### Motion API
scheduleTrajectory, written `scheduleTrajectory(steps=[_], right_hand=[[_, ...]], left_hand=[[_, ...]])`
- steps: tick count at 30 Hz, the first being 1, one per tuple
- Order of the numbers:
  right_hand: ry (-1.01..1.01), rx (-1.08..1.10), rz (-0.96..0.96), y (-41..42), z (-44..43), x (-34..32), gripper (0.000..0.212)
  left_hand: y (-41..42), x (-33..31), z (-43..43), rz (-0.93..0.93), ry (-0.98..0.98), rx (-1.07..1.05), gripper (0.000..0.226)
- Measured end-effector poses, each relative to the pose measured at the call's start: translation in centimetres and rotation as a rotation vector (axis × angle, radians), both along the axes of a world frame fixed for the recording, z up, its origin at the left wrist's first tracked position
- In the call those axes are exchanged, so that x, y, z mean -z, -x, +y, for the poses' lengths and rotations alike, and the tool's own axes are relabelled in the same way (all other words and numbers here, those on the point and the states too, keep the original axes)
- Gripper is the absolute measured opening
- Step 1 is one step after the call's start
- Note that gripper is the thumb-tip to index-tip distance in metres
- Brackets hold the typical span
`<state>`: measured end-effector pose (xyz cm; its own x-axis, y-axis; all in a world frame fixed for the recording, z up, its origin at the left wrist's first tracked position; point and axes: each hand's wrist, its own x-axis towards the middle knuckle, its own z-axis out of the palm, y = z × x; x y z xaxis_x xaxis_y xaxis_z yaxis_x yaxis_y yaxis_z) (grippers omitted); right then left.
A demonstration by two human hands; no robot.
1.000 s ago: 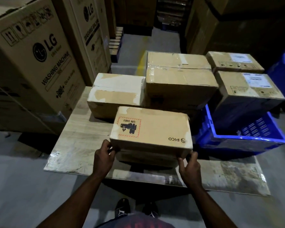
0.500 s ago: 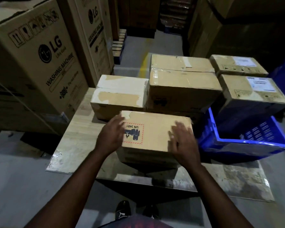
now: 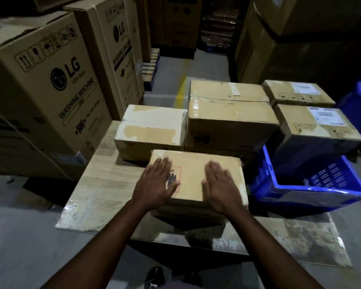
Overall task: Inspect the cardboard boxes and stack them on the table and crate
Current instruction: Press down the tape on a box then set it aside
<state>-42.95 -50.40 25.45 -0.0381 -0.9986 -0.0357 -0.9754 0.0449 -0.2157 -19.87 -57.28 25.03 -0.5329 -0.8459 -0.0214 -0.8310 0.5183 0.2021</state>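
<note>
Pressing | left hand (image 3: 154, 184), right hand (image 3: 223, 190) | grips flat-open atop front box (image 3: 194, 166) | near edge released

- I have one view, from the head camera, set above the table (image 3: 100, 184) and tilted forward and down.
- Both forearms run up from the bottom edge. The left hand (image 3: 154, 184) and right hand (image 3: 223, 190) lie near frame centre on the box (image 3: 196, 170), close to the lens.
- A shoe (image 3: 154, 276) shows at the bottom edge, so the camera stands just back of the table's near side.
- The top of the frame reaches down the aisle (image 3: 175, 71), far off and dark.
- The lens is wide: the cartons (image 3: 50, 80) at left and the crate (image 3: 321, 190) at right appear tilted near the frame's sides.
</note>
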Motion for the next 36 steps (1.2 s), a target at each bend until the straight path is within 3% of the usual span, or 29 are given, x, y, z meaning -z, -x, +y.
scheduleTrajectory(steps=[3, 25, 31, 33, 36], right_hand=[[-0.006, 0.179, 0.064, 3.1, 0.4, -0.1, 0.074], [0.026, 0.079, 0.014, -1.0, -1.9, 0.3, 0.074], [0.045, 0.151, -0.039, 4.1, -1.8, 0.1, 0.068], [0.069, 0.234, -0.114, 5.4, -1.4, 0.5, 0.068], [0.07, 0.439, -0.398, 5.3, -1.0, 0.4, 0.072]], left_hand=[[-0.8, 0.3, -0.4, 0.004, 0.035, 0.0, 0.077], [3.2, -0.1, -1.1, -0.016, 0.039, 0.056, 0.076], [1.1, -0.1, -2.5, 0.096, -0.036, -0.224, 0.078], [1.0, 0.0, -2.6, 0.172, -0.091, -0.308, 0.081], [1.3, 0.1, -2.4, 0.258, -0.141, -0.369, 0.082]])
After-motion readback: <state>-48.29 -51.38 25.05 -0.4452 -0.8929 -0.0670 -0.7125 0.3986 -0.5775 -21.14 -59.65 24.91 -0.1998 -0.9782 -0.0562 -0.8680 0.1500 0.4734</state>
